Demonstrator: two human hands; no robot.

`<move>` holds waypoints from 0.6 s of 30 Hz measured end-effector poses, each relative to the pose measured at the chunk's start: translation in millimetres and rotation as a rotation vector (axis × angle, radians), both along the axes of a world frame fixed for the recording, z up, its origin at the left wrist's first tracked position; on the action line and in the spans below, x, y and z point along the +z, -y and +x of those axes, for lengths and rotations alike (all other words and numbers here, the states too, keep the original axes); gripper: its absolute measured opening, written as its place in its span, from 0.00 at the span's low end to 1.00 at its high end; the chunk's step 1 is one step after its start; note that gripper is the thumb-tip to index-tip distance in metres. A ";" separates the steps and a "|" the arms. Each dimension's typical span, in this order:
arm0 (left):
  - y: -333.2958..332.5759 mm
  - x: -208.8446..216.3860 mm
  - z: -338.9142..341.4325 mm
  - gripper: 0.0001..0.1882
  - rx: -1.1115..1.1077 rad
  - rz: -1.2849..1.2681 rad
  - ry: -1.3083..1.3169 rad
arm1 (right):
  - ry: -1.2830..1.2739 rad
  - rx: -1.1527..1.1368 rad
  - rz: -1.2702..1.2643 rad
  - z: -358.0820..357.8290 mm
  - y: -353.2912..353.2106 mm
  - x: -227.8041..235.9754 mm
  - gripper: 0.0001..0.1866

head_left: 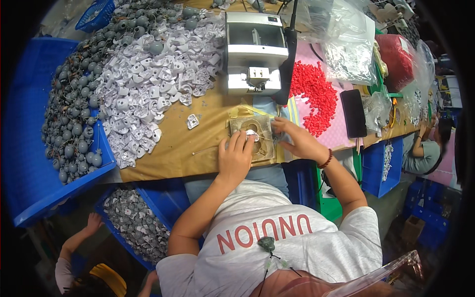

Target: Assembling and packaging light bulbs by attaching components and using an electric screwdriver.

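A square, tan moulded block [267, 152] with hollowed recesses lies near the table's front edge. In its middle sits a small white plastic part [253, 134], partly hidden by my fingers. My left hand [234, 157] reaches over the block's left side, its fingertips holding the white part. A thin pale strand [265, 139] runs from the part toward the right. Beside the block's right edge is my right hand [299, 140], fingers stretched and thumb apart, with nothing visible in it. One loose white part [193, 121] lies on the brown cloth to the left.
White plastic parts [143, 84] and grey round pieces [74, 133] are heaped at left beside a blue bin [29, 119]. A white and grey machine [255, 52] stands behind the block. Red pieces [321, 101] and a black phone [354, 114] lie right. Other people work nearby.
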State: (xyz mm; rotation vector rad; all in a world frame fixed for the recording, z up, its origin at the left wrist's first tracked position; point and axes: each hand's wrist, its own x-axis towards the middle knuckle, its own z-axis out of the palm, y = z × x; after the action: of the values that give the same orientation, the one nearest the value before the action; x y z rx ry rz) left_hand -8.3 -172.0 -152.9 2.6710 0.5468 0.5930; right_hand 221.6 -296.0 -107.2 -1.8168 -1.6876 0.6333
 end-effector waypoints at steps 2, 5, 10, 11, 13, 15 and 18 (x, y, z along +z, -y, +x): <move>-1.8 1.4 0.6 0.26 -0.006 -0.005 0.019 | 0.094 -0.020 0.061 -4.1 -0.2 -26.1 0.20; -5.9 0.6 -0.3 0.25 -0.018 0.002 0.025 | 0.114 -0.151 0.167 -6.1 -2.4 -43.8 0.20; -8.4 -0.5 -1.6 0.24 -0.031 0.006 0.018 | -0.769 -0.483 0.185 -18.7 -21.2 -45.4 0.19; -8.9 -0.8 -1.7 0.24 -0.029 0.008 0.022 | -0.998 -0.494 0.151 -17.9 -24.6 -39.0 0.17; -8.9 -0.7 -1.9 0.24 -0.031 0.006 0.025 | -1.333 -0.488 0.084 -18.6 -34.3 -24.0 0.13; -8.5 0.2 -2.1 0.24 -0.034 -0.004 0.024 | -1.250 -0.514 -0.117 -7.9 -33.6 -28.2 0.12; -9.4 2.1 -2.5 0.24 -0.039 -0.014 0.022 | -1.189 -0.589 -0.240 -3.6 -34.6 -31.3 0.09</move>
State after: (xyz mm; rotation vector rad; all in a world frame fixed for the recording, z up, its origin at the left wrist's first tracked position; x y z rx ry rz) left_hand -10.8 -162.6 -150.8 2.6530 0.4893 0.6039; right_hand 218.0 -261.4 -138.5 -1.4246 -0.2913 1.2994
